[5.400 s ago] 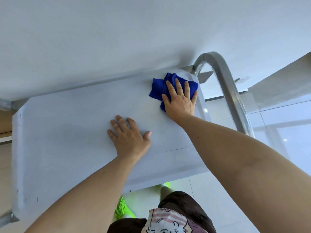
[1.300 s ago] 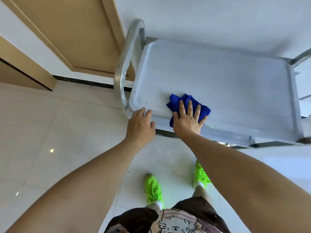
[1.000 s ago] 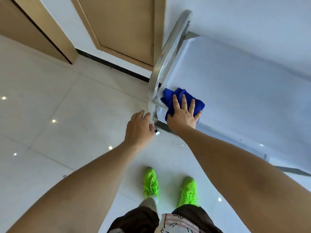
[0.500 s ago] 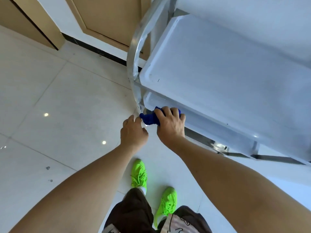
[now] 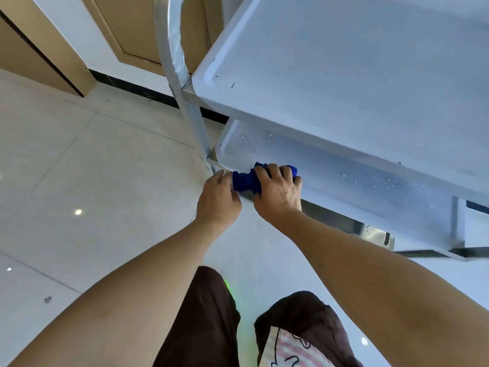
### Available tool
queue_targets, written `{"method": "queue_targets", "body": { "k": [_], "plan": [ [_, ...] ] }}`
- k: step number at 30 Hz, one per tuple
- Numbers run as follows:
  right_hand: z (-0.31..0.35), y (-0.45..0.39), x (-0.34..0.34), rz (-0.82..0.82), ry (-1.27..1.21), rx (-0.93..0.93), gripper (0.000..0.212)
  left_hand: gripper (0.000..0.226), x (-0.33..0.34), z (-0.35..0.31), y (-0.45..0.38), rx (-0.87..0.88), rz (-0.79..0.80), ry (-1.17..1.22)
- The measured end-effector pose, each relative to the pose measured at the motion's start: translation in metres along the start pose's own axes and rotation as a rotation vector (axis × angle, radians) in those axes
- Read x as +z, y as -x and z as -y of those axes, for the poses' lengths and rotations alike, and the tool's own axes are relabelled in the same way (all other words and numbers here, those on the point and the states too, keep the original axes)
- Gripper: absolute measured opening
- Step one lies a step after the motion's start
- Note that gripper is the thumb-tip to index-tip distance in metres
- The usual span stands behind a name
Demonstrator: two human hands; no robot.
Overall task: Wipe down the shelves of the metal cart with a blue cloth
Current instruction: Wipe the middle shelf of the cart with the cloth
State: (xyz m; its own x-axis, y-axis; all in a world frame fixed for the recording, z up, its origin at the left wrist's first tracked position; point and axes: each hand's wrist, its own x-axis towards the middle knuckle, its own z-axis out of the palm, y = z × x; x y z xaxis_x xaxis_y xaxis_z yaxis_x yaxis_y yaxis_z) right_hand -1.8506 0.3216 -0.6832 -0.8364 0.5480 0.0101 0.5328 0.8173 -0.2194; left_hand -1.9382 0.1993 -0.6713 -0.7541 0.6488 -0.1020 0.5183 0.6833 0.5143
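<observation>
The metal cart has a pale top shelf and a lower shelf speckled with white flecks. The bunched blue cloth sits at the front left edge of the lower shelf. My right hand grips the cloth's right part, fingers curled over it. My left hand is at the cloth's left end beside the shelf's corner, fingers curled; whether it pinches the cloth is not clear.
The cart's curved metal handle post rises at the left of the shelves. A wooden door and dark skirting stand behind it. Pale glossy floor tiles spread to the left. My legs in dark shorts are below.
My right hand carried the cloth off the top shelf down to the lower shelf's front edge and now grips it bunched. My left hand left the top shelf's corner and came beside the cloth.
</observation>
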Motion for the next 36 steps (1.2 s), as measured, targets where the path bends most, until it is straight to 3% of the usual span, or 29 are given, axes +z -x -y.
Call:
{"method": "queue_targets", "body": {
  "k": [9, 15, 23, 36],
  "plan": [
    [-0.009, -0.054, 0.091, -0.044, 0.108, -0.118, 0.064, 0.043, 0.037, 0.034, -0.101, 0.178, -0.160, -0.090],
    [-0.004, -0.085, 0.108, -0.115, 0.075, -0.114, 0.063, 0.026, 0.045, 0.036, -0.159, 0.165, -0.305, -0.065],
    [-0.005, -0.141, 0.107, -0.014, 0.034, 0.024, 0.064, 0.038, 0.065, 0.045, -0.179, 0.160, -0.313, 0.048],
    [-0.053, -0.236, 0.101, -0.077, 0.113, 0.130, 0.066, 0.035, 0.083, 0.041, -0.211, 0.324, -0.211, -0.159]
  ]
}}
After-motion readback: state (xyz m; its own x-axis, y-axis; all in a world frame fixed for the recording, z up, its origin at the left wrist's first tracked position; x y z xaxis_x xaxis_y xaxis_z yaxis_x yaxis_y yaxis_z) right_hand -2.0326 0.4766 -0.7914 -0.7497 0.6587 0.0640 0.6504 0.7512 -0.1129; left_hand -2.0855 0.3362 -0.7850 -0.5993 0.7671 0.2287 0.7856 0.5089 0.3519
